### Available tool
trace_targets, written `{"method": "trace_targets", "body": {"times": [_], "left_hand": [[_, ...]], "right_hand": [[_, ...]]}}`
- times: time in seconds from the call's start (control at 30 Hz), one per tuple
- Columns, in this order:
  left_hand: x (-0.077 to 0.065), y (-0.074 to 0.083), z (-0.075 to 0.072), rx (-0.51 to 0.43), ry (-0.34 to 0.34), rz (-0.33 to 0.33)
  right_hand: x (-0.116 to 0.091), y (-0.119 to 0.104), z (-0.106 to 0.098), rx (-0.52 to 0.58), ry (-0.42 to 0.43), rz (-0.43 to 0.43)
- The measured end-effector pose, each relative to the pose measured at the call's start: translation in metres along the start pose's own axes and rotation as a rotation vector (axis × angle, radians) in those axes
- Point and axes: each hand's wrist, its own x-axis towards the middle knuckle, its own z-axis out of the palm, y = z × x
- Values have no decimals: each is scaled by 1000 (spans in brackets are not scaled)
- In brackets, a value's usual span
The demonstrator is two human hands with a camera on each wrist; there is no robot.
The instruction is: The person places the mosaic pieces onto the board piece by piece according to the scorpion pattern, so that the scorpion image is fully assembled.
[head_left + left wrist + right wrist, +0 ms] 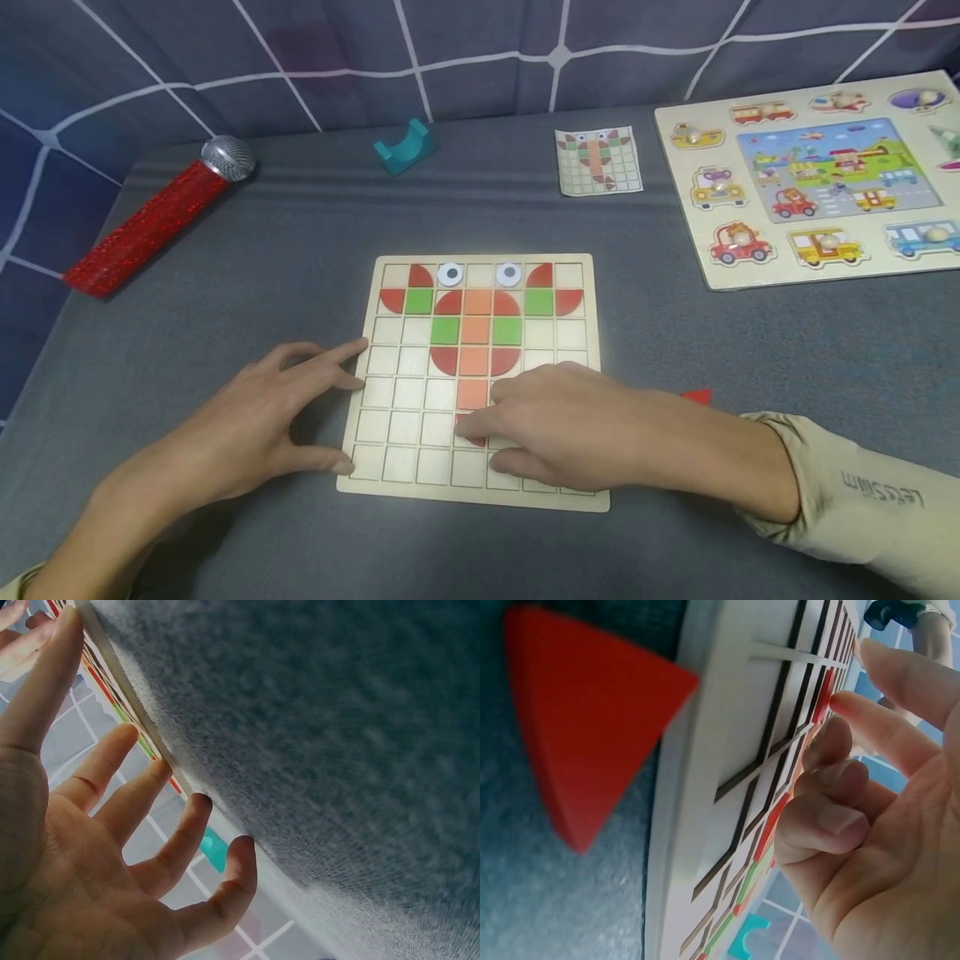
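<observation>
A wooden grid board (pixel 405 425) lies on the grey cloth, with red quarter-round, green square and orange square pieces in its cells and two googly eyes (pixel 450 274) near the top. My left hand (pixel 262 417) has its fingers spread, with fingertips and thumb touching the board's left edge. Over the lower middle cells is my right hand (pixel 562 425). Its index fingertip presses a red quarter-round piece (pixel 823 697) below the orange column, the other fingers being curled. One loose red quarter-round piece (pixel 592 727) lies right of the board, mostly hidden by the forearm in the head view.
A small printed pattern card (pixel 598 162) lies behind the board. Nearby are a teal arch block (pixel 406 150) and, at far left, a red glittery microphone (pixel 161 217). A vehicle knob puzzle (pixel 697 200) occupies the far right. A checked curtain (pixel 487 33) hangs behind.
</observation>
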Motion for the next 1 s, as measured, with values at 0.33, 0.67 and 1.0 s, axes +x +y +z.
{"method": "trace_targets", "body": {"times": [0.33, 0.67, 1.0], "left_hand": [[0, 0, 0, 4, -4, -9], [-1, 0, 0, 4, -2, -9], [0, 0, 0, -19, 6, 0]], "right_hand": [[-19, 11, -1, -23, 103, -30], [-56, 23, -8, 100, 95, 146], [-90, 37, 0, 100, 87, 189]]}}
